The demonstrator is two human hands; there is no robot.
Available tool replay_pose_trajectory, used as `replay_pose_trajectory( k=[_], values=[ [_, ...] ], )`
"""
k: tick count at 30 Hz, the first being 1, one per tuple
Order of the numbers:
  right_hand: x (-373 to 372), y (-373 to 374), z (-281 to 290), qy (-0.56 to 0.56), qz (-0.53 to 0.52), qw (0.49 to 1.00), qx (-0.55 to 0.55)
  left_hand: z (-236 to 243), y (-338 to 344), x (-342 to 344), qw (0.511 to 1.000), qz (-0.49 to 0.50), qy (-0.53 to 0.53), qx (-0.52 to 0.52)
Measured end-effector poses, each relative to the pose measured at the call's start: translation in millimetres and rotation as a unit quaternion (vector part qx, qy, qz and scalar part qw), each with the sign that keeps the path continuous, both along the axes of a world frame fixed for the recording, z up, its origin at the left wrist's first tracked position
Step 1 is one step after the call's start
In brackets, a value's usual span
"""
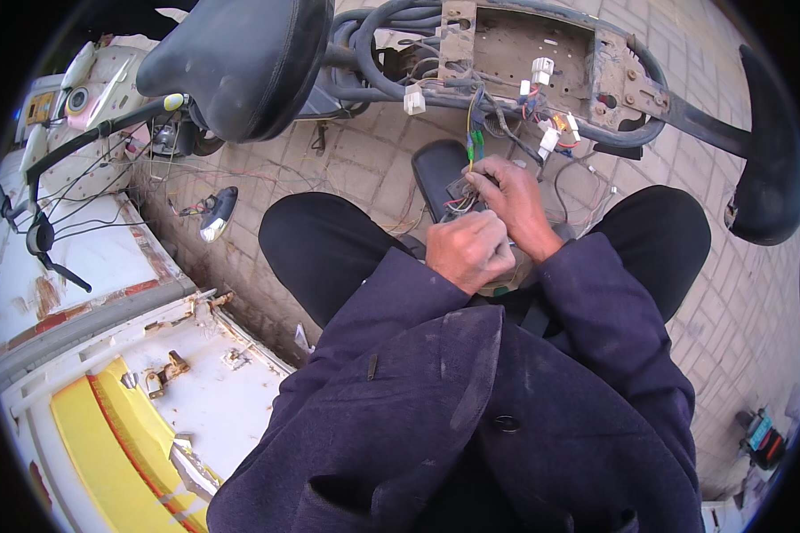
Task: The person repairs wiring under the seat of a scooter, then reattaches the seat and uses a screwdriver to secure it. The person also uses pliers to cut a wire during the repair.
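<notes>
My right hand [516, 204], fingers bent and pressed together, grips a wire bundle [460, 202] of thin coloured wires between my legs. My left hand [469, 249] is curled just below it, with what it holds hidden. A yellow-green wire with green connectors [476, 142] runs up from my hands to a rusty metal bike frame [458, 31] wrapped in thick black tubing. White plastic connectors [542, 71] hang from the frame. Behind my hands lies a black padded piece [440, 182], partly hidden.
A black saddle [222, 71] and handlebar [40, 235] occupy the upper left, beside rusty white panels [71, 284]. A dark shoe-shaped part [220, 209] with wires lies on the paving. A black curved fender [769, 178] is at right, and a tool [760, 435] lower right.
</notes>
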State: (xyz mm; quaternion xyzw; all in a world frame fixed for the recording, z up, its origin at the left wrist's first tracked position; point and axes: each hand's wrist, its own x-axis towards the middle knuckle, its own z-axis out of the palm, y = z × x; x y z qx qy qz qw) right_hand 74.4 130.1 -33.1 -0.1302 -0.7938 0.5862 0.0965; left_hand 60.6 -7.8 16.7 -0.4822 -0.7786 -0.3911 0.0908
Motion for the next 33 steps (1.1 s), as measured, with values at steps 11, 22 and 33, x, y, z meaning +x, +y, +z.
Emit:
replay_pose_trajectory(
  k=[11, 22, 33],
  values=[
    [-0.4, 6.9, -2.5, -0.003, -0.029, 0.988, -0.150, -22.4, -46.1, -111.3, 0.858, 0.325, -0.387, 0.090],
    [11.8, 5.7, 39.5, -0.056, 0.002, 0.957, -0.284, -70.1, -73.6, -205.1, 0.819, 0.373, -0.436, 0.021],
    [6.2, 4.3, 43.5, -0.050, -0.011, 0.985, -0.163, 5.2, 2.0, -75.2, 0.799, 0.104, -0.585, 0.092]
  ],
)
